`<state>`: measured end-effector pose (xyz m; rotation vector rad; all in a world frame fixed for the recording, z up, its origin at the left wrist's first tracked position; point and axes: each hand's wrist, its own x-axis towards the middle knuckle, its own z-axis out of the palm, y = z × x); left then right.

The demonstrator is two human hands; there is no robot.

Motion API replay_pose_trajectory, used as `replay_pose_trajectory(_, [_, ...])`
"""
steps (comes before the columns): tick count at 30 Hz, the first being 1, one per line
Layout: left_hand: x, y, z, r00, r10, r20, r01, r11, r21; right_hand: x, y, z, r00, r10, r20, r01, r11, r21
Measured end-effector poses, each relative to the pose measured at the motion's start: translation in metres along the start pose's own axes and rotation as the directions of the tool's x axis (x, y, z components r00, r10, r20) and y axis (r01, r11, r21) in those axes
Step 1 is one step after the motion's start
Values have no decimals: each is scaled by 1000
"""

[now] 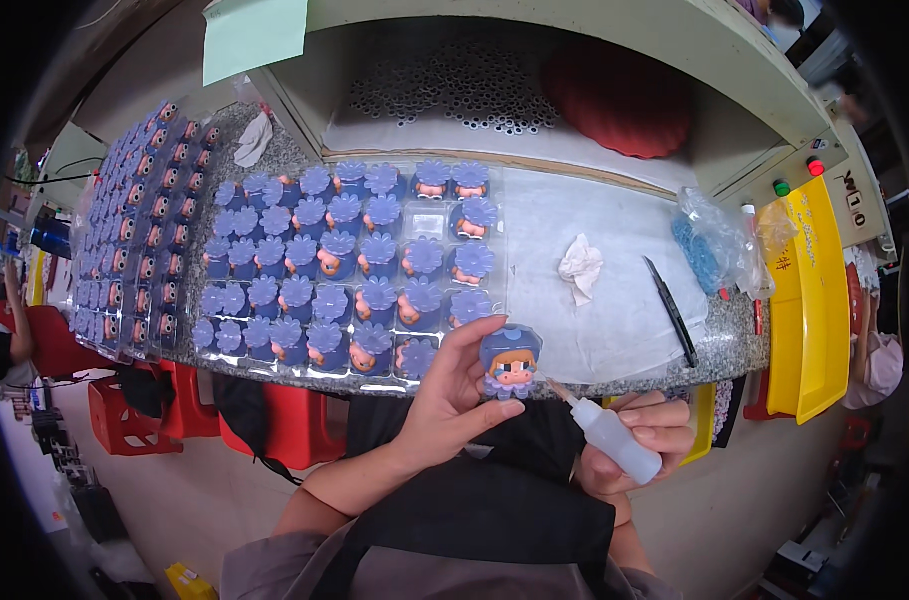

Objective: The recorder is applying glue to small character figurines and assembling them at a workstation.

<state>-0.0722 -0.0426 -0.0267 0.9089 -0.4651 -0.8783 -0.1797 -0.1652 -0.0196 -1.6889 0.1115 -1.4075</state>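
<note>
Near the table's front edge, my left hand (460, 385) holds a small doll figurine (513, 370) upright between thumb and fingers. The figurine has a blue hood, orange hair and a purple scalloped collar, and its face is toward me. My right hand (640, 438) is closed round a translucent white squeeze bottle (620, 442). The bottle tilts up to the left, its thin nozzle tip close to the figurine's right side; whether it touches I cannot tell. Left of my hands, a clear plastic tray (427, 222) holds rows of similar figurines with purple flower-shaped parts; one compartment there holds no figurine.
More filled trays (140, 235) stand stacked at the left. Black tweezers (670, 310) and a crumpled tissue (581, 270) lie on white paper at the right. Many small eye pieces (455, 90) and a red scalloped dish (620, 98) occupy the shelf. A yellow bin (807, 300) hangs far right.
</note>
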Motion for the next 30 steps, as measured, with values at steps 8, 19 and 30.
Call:
replay_pose_trajectory(8, [0, -1, -2, 1000, 26, 13, -26, 999, 20, -2, 0, 0, 999, -1, 48, 3, 999, -40])
replay_pose_trajectory(19, [-1, -2, -3, 1000, 19, 11, -19, 1000, 3, -2, -2, -2, 994, 23, 109, -21, 999, -24])
replay_pose_trajectory(30, [-2, -5, -6, 989, 134, 56, -142, 975, 170, -2, -2, 0, 995, -33, 91, 25, 996, 84])
